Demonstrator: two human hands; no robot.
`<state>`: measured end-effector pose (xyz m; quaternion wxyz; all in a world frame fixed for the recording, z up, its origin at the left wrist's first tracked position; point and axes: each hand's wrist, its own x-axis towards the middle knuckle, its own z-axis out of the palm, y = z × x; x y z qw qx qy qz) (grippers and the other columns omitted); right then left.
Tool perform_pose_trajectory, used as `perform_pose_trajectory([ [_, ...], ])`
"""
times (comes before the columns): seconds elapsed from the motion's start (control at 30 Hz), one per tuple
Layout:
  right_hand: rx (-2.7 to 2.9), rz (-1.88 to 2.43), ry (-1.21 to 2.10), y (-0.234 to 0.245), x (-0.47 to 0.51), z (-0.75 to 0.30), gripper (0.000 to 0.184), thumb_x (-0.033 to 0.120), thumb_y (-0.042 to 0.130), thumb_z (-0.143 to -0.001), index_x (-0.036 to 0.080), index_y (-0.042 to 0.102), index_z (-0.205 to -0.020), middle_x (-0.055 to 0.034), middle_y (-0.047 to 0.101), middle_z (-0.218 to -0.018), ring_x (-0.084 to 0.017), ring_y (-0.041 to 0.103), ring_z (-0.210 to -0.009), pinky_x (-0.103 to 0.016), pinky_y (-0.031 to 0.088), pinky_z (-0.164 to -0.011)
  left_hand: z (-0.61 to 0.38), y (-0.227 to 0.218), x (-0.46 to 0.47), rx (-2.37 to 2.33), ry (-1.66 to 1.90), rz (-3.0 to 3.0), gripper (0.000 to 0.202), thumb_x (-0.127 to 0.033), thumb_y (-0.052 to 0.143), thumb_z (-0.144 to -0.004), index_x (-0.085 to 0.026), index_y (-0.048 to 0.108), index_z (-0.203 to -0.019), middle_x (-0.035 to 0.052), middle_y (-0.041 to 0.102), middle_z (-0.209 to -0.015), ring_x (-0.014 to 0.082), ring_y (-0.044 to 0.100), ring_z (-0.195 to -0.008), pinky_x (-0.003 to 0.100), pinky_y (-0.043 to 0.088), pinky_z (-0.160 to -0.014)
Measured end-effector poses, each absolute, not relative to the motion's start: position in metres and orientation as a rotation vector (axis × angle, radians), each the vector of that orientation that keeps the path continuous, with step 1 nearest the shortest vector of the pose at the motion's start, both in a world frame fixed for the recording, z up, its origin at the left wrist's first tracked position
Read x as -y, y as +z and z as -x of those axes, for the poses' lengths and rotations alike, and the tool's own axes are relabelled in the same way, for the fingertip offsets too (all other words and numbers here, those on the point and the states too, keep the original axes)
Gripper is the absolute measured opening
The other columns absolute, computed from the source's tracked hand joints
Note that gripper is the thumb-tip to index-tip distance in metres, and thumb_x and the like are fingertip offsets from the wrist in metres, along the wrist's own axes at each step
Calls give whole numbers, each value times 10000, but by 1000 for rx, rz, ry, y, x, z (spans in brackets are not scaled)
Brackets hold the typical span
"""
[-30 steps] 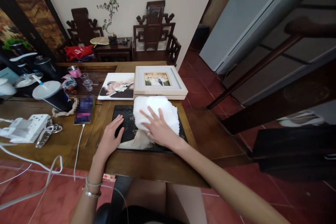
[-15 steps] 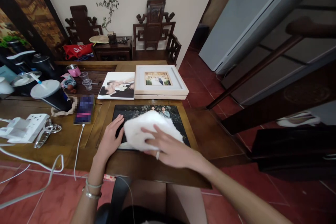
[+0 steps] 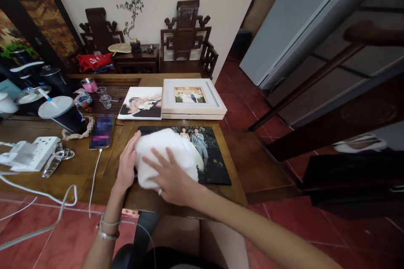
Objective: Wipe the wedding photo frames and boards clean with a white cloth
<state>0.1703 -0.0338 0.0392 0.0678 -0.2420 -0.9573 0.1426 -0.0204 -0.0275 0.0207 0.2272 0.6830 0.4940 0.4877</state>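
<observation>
A dark wedding photo print (image 3: pixel 217 164) lies flat on the wooden table (image 3: pixel 236 176), showing two people outdoors. Over its left half is spread a fluffy white cloth (image 3: pixel 167 141). My right hand (image 3: pixel 172 176) rests flat on the cloth with fingers spread, a ring on one of them. At the print's left edge, my left hand (image 3: pixel 128 164) stands on its side with fingers stretched out, right beside the cloth; it is open and grips nothing visible. Part of the print is hidden under the cloth.
Behind the print are a white photo panel (image 3: pixel 142 111) and a framed photo (image 3: pixel 217 101). To the left are a phone (image 3: pixel 101 132) on a cable, a lidded cup (image 3: pixel 63 113) with a straw, a power strip (image 3: pixel 42 151) and a metal clip-like object (image 3: pixel 53 164).
My right hand and the cloth have slid left across the print, uncovering its couple and right side. My left hand has shifted slightly left and turned onto its edge.
</observation>
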Motion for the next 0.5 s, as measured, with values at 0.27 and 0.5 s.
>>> perform_pose_trajectory([
  [0.27, 2772, 702, 592, 45, 49, -231, 244, 267, 499, -880, 218, 688, -1025, -63, 461, -1443, -238, 212, -1426, -542, 73, -1167, 19, 6, 27, -1453, 1008, -2066, 488, -380, 255, -999, -195, 370, -1437, 79, 328, -1531, 214, 250, -1431, 428, 196, -1178],
  [0.5, 2509, 1200, 446, 53, -6, -228, 324, 260, 385, -941, 146, 652, -1086, -187, 561, -1318, -294, 309, -1387, -589, 183, -1125, 17, -3, 21, -1597, 882, -2183, 437, -321, 408, -961, -182, 463, -1373, 115, 447, -1455, 228, 344, -1391, 463, 308, -1126],
])
